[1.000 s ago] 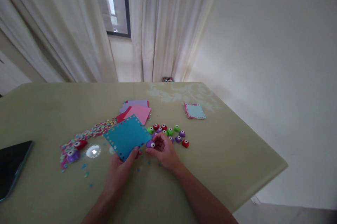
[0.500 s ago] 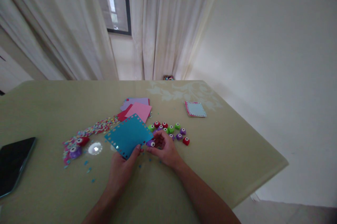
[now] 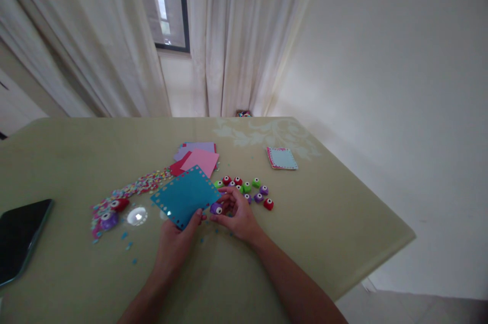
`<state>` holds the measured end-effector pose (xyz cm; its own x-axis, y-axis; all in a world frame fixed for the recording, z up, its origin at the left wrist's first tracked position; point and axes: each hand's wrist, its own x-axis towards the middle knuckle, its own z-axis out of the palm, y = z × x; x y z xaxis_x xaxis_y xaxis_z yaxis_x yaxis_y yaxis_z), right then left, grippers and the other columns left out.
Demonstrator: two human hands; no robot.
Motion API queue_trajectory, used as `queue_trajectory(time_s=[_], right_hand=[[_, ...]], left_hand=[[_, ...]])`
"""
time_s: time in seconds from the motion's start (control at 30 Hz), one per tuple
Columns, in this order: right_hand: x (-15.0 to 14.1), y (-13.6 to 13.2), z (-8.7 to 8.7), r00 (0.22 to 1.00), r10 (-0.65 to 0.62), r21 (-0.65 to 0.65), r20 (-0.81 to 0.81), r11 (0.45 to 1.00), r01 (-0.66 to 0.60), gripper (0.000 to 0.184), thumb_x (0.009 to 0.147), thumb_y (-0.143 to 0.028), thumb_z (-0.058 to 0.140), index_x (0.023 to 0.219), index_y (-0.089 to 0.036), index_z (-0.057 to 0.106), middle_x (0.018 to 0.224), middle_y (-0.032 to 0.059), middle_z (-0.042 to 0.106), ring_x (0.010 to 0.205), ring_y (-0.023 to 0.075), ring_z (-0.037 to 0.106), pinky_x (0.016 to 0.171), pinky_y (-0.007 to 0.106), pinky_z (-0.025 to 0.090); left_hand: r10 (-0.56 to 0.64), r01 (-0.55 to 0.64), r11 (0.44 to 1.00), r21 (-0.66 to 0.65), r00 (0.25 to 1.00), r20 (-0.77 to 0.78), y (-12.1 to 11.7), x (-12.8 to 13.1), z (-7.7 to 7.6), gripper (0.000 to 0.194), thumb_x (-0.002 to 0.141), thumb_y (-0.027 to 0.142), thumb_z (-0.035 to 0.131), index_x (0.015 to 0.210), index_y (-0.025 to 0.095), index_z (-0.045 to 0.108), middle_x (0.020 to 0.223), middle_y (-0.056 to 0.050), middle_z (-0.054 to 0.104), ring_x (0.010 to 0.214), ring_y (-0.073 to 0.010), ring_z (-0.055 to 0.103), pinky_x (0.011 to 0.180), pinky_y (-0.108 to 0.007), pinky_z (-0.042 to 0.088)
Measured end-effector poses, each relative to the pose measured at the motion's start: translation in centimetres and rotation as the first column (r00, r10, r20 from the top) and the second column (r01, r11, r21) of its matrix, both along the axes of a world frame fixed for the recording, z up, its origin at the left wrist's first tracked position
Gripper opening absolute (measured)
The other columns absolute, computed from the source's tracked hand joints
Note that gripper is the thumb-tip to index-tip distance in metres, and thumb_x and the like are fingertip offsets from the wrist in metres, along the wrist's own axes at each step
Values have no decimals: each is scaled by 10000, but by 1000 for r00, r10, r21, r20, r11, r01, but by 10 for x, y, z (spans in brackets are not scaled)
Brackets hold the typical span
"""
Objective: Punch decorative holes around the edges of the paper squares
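Purple one-eyed plastic punch (image 3: 216, 208), gripped in our right hand (image 3: 242, 218), shifted slightly at blue paper square (image 3: 187, 194) our left hand (image 3: 176, 240) pinches, left of worktop's (image 3: 324, 232) right corner. Three edges look holed; fourth seems unfinished.

Dot-bordered blue card (image 3: 186, 194), purple piece (image 3: 214, 208)

Room, apparently in a home. Long pale curtains (image 3: 244, 34), gathered in folds; window (image 3: 162, 6), dark frame; plain white wall (image 3: 400, 110); light floor (image 3: 419, 309). Table (image 3: 324, 232), one, greenish-beige, pale leaf pattern on top. Laid out on it: coloured paper (image 3: 204, 161), paper scraps (image 3: 143, 184), black-screened device (image 3: 23, 240).
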<state>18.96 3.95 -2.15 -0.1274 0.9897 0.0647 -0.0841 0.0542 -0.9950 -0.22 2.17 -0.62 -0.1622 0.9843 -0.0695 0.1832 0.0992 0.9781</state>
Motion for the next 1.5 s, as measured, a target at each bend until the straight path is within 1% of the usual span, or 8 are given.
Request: queue_trajectory(time_s=[0.13,0.37,0.6,0.83,0.97,1.23,1.4,1.5], right_hand=[[0,0,0,1000,-1,4,-5,1000,1,722,679,-315,986,1288,-250,606,1042,13,694,814,147,661,740,289,535],[1,1,-3,1000,-5,9,30,1000,5,708,685,-327,979,1289,-247,619,1065,25,690,826,157,658,746,300,530],[2,0,-2,999,18,10,43,1000,-18,716,699,-327,974,1315,-253,615,1060,21,693,820,157,654,733,294,522],[2,1,0,1000,-19,-53,2,998,19,699,697,-383,977,1286,-245,627,1117,44,678,934,183,690,847,334,569],[1,2,0,999,-21,-80,-39,997,18,684,678,-397,986,1249,-251,637,1088,35,662,897,174,689,802,320,588],[1,1,0,996,14,-83,-86,996,-21,690,685,-448,983,1249,-259,633,1058,30,693,899,183,701,813,317,602],[1,4,-2,978,58,-149,-199,985,-89,596,739,-588,927,1148,-243,664,960,11,724,800,171,701,805,330,604],[3,6,-1,978,95,-156,-183,980,-125,538,747,-628,907,1016,-216,687,891,4,727,733,153,670,778,309,579]], left_hand=[[6,-6,1000,8,1000,3,1,0,-2,433,777,600,746,818,173,804,808,-113,835,744,-320,801,681,-381,643],[-21,21,1000,5,1000,-15,1,-1,-8,446,811,601,735,869,165,811,862,-115,844,749,-312,795,674,-384,625],[-18,18,1000,-14,1000,-14,0,0,-6,436,810,599,726,865,174,808,871,-115,845,767,-316,795,694,-390,621],[-20,19,999,-32,1000,-9,0,1,0,454,789,614,723,841,171,803,842,-122,840,742,-316,792,671,-386,623],[-28,28,999,22,999,-16,0,2,4,413,798,584,726,813,176,790,788,-108,827,698,-300,780,660,-377,624],[-60,60,998,-9,998,-8,0,3,3,418,767,593,721,807,184,791,771,-98,823,685,-297,779,642,-367,621],[-64,64,997,-43,998,9,-1,4,5,442,759,609,721,832,180,797,802,-106,832,714,-309,787,660,-378,625],[-65,65,996,-55,998,6,0,4,4,450,746,619,724,815,179,792,783,-106,828,690,-309,779,633,-376,615]])
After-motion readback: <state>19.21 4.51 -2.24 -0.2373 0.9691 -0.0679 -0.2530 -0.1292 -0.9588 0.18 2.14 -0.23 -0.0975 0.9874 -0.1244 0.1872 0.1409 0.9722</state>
